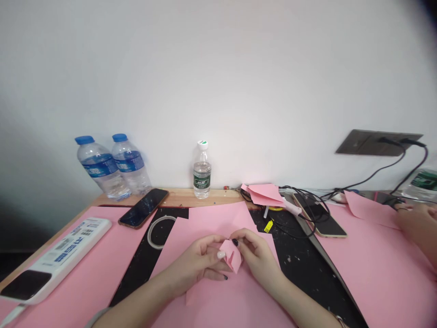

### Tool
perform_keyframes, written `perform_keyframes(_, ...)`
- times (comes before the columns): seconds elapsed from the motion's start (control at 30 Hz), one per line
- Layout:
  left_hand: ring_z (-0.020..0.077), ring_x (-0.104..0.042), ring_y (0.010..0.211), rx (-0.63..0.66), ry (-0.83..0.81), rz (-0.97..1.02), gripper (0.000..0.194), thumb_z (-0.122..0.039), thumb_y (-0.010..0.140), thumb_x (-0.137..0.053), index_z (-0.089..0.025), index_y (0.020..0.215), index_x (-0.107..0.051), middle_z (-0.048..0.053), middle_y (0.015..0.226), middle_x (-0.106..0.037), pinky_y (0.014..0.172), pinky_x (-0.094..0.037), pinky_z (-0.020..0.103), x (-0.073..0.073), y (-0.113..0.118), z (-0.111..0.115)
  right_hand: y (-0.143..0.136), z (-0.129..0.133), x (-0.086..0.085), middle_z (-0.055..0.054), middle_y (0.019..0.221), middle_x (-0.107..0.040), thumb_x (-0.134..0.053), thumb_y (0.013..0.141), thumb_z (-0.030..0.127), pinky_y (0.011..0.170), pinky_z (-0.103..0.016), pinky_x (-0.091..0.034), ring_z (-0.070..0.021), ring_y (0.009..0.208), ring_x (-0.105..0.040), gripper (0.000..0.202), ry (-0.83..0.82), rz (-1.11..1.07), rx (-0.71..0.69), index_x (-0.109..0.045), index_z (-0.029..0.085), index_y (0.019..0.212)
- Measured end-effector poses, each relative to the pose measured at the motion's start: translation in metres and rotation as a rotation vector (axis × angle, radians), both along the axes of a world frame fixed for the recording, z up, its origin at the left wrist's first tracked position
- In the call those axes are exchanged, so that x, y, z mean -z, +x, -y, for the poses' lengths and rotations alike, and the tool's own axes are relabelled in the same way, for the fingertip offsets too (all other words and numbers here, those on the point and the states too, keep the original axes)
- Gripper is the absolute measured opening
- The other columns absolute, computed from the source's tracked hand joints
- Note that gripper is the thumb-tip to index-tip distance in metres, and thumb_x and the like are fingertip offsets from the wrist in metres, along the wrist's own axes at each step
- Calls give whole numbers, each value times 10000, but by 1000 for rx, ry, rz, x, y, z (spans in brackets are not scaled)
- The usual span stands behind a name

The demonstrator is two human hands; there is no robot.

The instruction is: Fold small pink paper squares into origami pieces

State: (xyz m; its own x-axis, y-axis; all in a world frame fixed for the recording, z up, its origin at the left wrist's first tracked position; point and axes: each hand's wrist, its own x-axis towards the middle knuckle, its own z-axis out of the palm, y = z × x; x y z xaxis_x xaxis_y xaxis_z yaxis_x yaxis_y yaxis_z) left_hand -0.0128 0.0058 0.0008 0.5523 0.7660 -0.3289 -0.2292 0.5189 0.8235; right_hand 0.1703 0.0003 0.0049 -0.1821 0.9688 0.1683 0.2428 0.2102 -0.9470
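A pale wall (239,82) fills the upper half of my view. Below it is a wooden table (175,197) with a black mat (303,273) in front of me; large pink sheets (235,300) lie to the left, in the middle and to the right. On the left sheet rests a long white device (73,253) with a dark panel, and a dark phone (144,208) lies near its far end. A clear bottle (202,175) stands against the wall. At the far right is another person's hand (418,221). My left hand (198,263) and right hand (256,253) meet over the middle sheet, fingers drawn in narrow. Between them I hold a small folded pink paper (233,262), its creased corner pointing down towards me. My left thumb (211,259) lies across its front, with other left fingers behind and below it. My right thumb (241,250) and forefinger grip its upper right edge. Smallest are my thumbnails: the left pale, the right black.
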Motion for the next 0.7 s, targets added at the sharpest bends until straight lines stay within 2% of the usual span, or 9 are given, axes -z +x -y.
perform_keyframes(0.1,212,-705,733,24,-41,28,380,-408,764,-670,-185,1046,-549,16,725,-657,668,-539,304,-2,-3,0,0,0,-4,-49,811,-641,-452,776,79,670,-292,-462,-188,764,-600,230,11,-14,-27,-645,187,842)
perform_keyframes(0.17,185,-698,698,14,-22,20,328,-401,770,-663,-185,995,-557,16,747,-657,653,-536,287,-2,-3,1,-1,1,-5,-43,804,-641,-462,765,67,681,-295,-462,-187,764,-602,239,13,-22,-44,-656,193,825)
perform_keyframes(0.27,152,-673,657,22,15,-3,310,-365,737,-701,-184,946,-561,22,782,-658,611,-522,257,-2,-1,2,-4,4,-6,-34,807,-644,-472,764,59,690,-293,-462,-183,767,-606,247,-5,-50,-57,-665,204,817)
perform_keyframes(0.37,139,-632,594,3,34,-39,315,-341,679,-746,-180,880,-564,-1,703,-633,585,-512,272,-2,3,3,-7,7,-4,-31,825,-651,-486,766,63,712,-294,-466,-180,784,-613,226,-53,-112,-64,-648,207,831)
perform_keyframes(0.47,139,-600,566,-77,69,-52,292,-329,660,-752,-172,843,-588,-21,627,-607,603,-501,299,-4,7,4,-9,7,0,-30,837,-639,-488,809,115,646,-277,-463,-158,712,-596,176,-98,-161,-63,-614,206,892)
perform_keyframes(0.6,126,-570,593,-270,178,-115,228,-341,694,-721,-138,746,-632,-11,608,-610,618,-452,240,-8,7,2,-9,6,4,-22,854,-591,-549,837,227,562,-250,-424,-135,660,-540,160,-86,-174,-22,-549,212,996)
perform_keyframes(0.7,107,-528,568,-391,231,-144,230,-358,718,-699,-142,699,-624,-30,589,-575,577,-415,210,-8,4,0,-11,7,5,21,754,-562,-706,711,203,504,-232,-380,-123,591,-500,413,-101,-76,-85,-489,219,1061)
